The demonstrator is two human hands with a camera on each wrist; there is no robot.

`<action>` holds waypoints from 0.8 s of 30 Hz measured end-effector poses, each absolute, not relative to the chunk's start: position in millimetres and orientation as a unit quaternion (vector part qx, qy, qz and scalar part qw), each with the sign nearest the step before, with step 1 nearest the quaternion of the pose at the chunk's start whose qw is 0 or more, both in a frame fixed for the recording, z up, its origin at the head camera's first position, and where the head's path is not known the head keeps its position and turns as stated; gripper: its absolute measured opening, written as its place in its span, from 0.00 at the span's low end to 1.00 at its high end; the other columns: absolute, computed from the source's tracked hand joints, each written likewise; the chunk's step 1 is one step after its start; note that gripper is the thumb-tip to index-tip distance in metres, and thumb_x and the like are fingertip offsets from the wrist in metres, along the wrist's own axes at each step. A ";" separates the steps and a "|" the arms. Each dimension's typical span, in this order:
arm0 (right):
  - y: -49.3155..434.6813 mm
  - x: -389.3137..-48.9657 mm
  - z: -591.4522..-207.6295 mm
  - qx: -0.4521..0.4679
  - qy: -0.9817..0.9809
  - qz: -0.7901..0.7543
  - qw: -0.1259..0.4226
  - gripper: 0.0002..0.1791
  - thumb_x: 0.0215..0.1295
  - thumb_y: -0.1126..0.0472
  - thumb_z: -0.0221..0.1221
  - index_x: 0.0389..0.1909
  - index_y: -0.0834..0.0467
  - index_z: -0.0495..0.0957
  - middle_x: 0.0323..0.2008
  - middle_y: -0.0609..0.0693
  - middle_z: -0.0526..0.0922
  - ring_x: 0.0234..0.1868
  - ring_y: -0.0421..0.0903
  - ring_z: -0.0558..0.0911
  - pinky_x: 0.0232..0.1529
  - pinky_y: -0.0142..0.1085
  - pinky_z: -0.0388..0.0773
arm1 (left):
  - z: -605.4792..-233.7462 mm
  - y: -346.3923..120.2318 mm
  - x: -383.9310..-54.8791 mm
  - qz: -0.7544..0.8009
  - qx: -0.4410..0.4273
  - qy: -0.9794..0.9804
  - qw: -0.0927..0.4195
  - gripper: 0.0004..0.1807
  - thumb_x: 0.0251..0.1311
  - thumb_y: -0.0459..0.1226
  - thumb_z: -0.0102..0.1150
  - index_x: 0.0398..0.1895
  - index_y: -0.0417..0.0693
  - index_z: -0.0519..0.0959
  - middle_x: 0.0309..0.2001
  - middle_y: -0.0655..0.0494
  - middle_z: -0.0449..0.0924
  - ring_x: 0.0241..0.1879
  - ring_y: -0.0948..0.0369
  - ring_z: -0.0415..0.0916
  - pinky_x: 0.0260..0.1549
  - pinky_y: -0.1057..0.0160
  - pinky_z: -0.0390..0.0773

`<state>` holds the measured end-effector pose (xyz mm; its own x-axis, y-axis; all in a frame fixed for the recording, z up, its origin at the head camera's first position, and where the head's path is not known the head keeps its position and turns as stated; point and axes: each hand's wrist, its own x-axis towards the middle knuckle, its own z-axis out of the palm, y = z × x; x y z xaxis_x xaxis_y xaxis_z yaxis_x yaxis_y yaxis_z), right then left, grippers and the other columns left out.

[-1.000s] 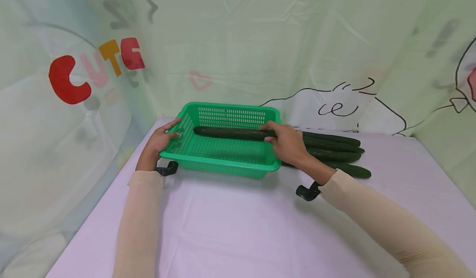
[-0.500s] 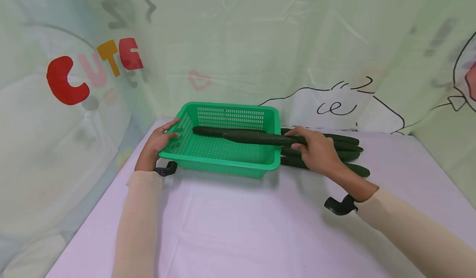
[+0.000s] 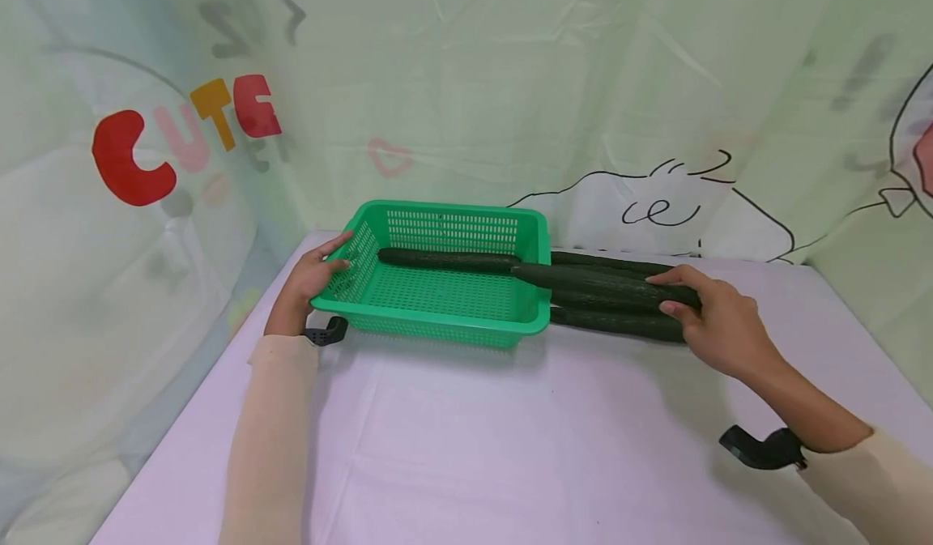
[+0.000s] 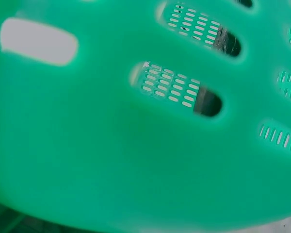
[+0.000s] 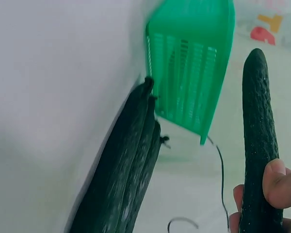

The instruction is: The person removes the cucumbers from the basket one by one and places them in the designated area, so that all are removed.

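Note:
In the head view my right hand (image 3: pixel 729 326) grips a long dark green cucumber (image 3: pixel 598 282) by its right end. The cucumber's free tip points left, just over the right rim of a green plastic basket (image 3: pixel 437 320). Thumb and fingers wrap the held cucumber (image 5: pixel 259 116) in the right wrist view, where it is apart from the pile. My left hand (image 3: pixel 309 276) holds the basket's left end, its thumb over the rim. Another cucumber (image 3: pixel 448 260) lies inside along the back. Green slotted plastic (image 4: pixel 111 155) fills the left wrist view, hiding the left fingers.
Right of the basket, several cucumbers (image 3: pixel 619 322) lie side by side on the table, partly hidden behind the held one and the right hand. A pale purple cloth (image 3: pixel 466 448) covers the table. A printed curtain (image 3: pixel 466 83) hangs close behind.
My right hand has moved right and toward me, drawing its cucumber out of the basket to above the pile. One cucumber stays inside. The left hand and basket look unmoved.

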<state>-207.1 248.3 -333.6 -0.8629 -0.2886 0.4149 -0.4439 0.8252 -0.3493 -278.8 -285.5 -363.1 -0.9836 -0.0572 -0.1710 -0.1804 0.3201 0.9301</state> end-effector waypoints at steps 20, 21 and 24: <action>310.3 -179.9 -358.6 0.129 -0.960 0.213 0.130 0.16 0.69 0.65 0.59 0.56 0.57 0.75 0.24 0.53 0.80 0.18 0.34 0.61 0.17 0.33 0.56 | -380.9 -293.1 -289.6 0.559 -0.065 0.826 0.034 0.31 0.73 0.37 0.48 0.76 0.70 0.58 0.80 0.55 0.38 0.77 0.46 0.46 0.66 0.47 0.61; 311.0 -180.1 -360.4 0.126 -0.961 0.215 0.123 0.16 0.69 0.64 0.59 0.56 0.57 0.75 0.25 0.55 0.81 0.18 0.34 0.62 0.18 0.33 0.56 | -380.9 -293.0 -289.7 0.560 -0.066 0.825 0.034 0.31 0.73 0.37 0.48 0.76 0.70 0.58 0.80 0.55 0.38 0.76 0.45 0.47 0.65 0.47 0.62; 310.8 -181.8 -365.9 0.129 -0.961 0.216 0.115 0.16 0.68 0.65 0.60 0.55 0.56 0.76 0.33 0.61 0.85 0.20 0.34 0.64 0.17 0.33 0.57 | -381.1 -293.0 -289.6 0.558 -0.067 0.826 0.033 0.31 0.73 0.37 0.48 0.76 0.70 0.58 0.80 0.55 0.38 0.76 0.46 0.46 0.64 0.47 0.62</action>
